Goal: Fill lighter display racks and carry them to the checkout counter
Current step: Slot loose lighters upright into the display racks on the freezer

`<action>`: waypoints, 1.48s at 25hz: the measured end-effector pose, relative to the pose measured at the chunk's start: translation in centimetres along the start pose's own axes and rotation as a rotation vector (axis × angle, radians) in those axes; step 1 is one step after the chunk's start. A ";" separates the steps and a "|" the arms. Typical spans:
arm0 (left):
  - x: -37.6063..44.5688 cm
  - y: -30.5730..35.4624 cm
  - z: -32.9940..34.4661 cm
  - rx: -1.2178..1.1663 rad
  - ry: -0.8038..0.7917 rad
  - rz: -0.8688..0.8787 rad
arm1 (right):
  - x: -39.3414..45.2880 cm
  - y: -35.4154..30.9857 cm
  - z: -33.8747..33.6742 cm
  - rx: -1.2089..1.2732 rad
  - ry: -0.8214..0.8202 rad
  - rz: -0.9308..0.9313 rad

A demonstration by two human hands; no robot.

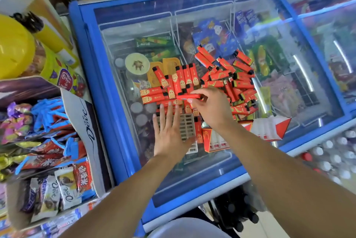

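Fingers (194, 96) of right hand (209, 107) pinch one red lighter (189, 96) above pile of lighters (227, 83) on freezer lid (192, 25). Left hand (169, 133) flat, fingers straight, steadying white rack (187, 126). Lighter likely light, rigid, slick plastic; hold by long sides.

— What sort of place is this?
— A small shop: a blue-framed chest freezer (90, 75) with a glass lid (212, 16) holds packaged ice creams (154, 42).
— Anything else?
— Wrapped chocolates (57, 189) fill a display bin at left; bottles (335, 158) stand at right.
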State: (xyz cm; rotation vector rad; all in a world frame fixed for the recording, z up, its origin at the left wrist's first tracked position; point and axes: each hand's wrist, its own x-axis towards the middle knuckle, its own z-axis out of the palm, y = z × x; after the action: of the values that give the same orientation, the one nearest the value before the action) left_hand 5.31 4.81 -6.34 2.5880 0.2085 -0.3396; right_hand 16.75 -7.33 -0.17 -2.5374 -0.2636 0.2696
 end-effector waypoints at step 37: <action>-7.6 -2.7 1.9 -0.270 0.128 -0.117 | -3.4 -3.9 2.4 0.171 -0.386 -0.247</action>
State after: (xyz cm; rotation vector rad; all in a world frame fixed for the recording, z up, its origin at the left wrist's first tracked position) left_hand -2.95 5.49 -7.12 2.3367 0.4229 -0.1735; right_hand 12.42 -3.67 0.51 -2.2404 -0.6660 0.6545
